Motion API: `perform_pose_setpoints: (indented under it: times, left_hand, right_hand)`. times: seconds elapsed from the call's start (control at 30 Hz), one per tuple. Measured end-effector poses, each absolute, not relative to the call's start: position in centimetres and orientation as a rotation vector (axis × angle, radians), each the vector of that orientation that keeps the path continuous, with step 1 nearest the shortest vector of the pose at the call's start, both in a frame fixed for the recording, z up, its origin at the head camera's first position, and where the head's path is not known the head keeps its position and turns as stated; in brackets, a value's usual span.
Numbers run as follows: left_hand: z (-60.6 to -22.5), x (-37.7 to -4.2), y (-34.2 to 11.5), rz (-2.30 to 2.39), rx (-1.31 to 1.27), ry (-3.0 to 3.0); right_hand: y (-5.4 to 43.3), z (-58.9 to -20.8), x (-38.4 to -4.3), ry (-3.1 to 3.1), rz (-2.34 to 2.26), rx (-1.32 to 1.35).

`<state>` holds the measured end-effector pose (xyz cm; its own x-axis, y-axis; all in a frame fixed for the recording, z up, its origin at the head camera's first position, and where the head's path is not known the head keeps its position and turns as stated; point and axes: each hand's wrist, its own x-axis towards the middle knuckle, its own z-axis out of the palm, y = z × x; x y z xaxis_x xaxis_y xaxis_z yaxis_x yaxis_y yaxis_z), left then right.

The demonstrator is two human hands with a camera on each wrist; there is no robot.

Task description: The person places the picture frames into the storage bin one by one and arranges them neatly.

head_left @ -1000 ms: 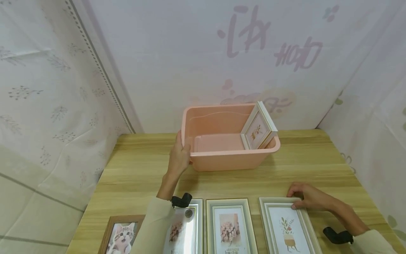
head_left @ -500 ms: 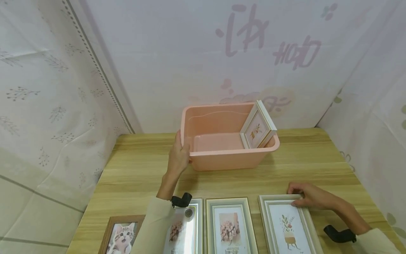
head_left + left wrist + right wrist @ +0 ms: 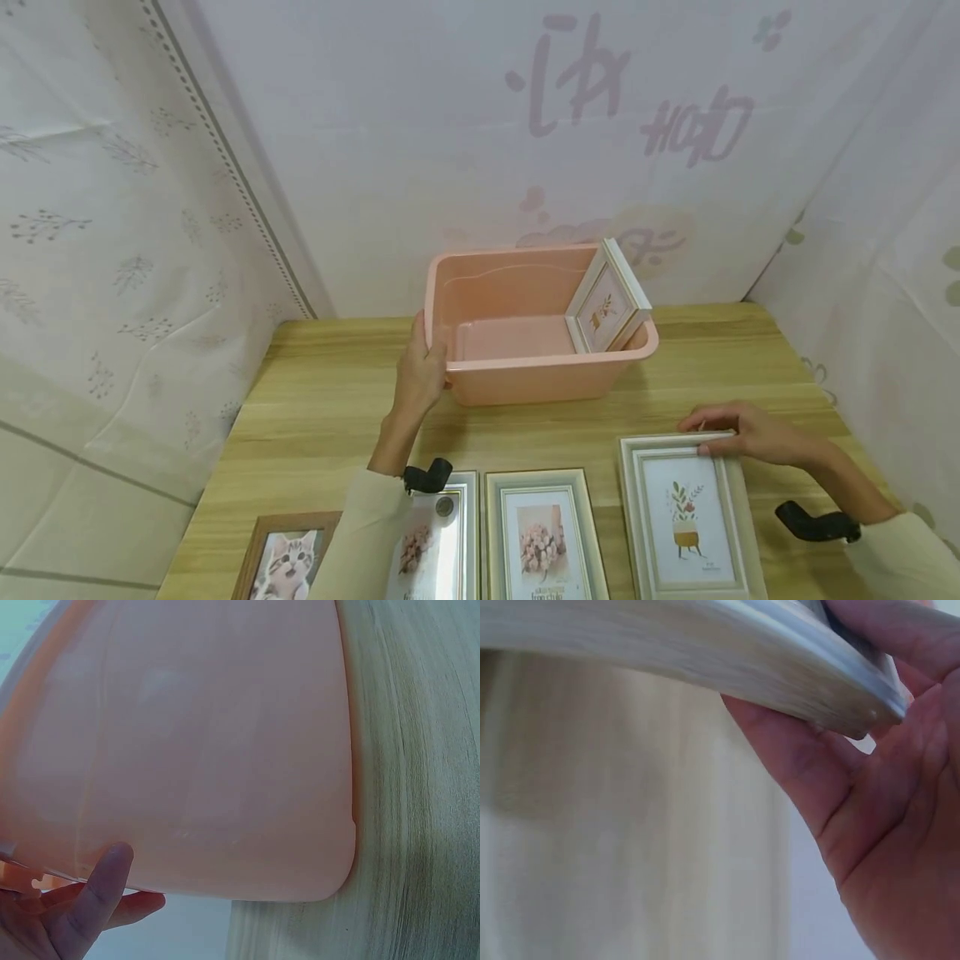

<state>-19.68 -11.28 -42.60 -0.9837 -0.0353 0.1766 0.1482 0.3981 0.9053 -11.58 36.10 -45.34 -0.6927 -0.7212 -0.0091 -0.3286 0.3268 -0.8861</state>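
My left hand (image 3: 422, 371) grips the left end of a pink plastic tub (image 3: 525, 383), thumb and fingers on either side of its wall; the left wrist view shows the hand (image 3: 82, 907) at the tub's rim. Inside the tub, a white picture frame (image 3: 603, 312) leans against the right end. At the front right, my right hand (image 3: 750, 433) pinches the top right corner of a picture frame (image 3: 686, 517) with a potted-plant print. In the right wrist view that frame's edge (image 3: 780, 675) is tilted up off the table, between thumb and fingers.
Along the table's front lie a brown frame (image 3: 288, 554) with a kitten picture and two pale frames with flower prints, one (image 3: 543, 542) in the middle and one (image 3: 442, 542) partly under my left sleeve (image 3: 360, 533). A printed cloth (image 3: 450, 150) hangs behind.
The potted-plant frame has been raised at its top end, and my right hand has moved up with it. My left hand stays on the tub.
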Motion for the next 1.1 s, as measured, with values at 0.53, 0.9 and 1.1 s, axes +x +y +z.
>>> perform_pose_setpoints:
  times: [0.53,0.9,1.1]
  left_hand:
    - [-42.4,-19.9,-11.2,-1.633,-0.106,-2.498]
    - [-42.6,-19.8,-11.1,-1.645,-0.090,-2.478]
    - [-42.6,-19.7,-11.0,-1.650,-0.071,-2.473]
  right_hand:
    - [35.5,-39.0,-11.5,2.585,-1.185,-0.802]
    - [34.0,-36.3,-12.1,2.421,-1.367,-0.826]
    - [33.2,-34.9,-12.6,2.404,-1.405,-0.904]
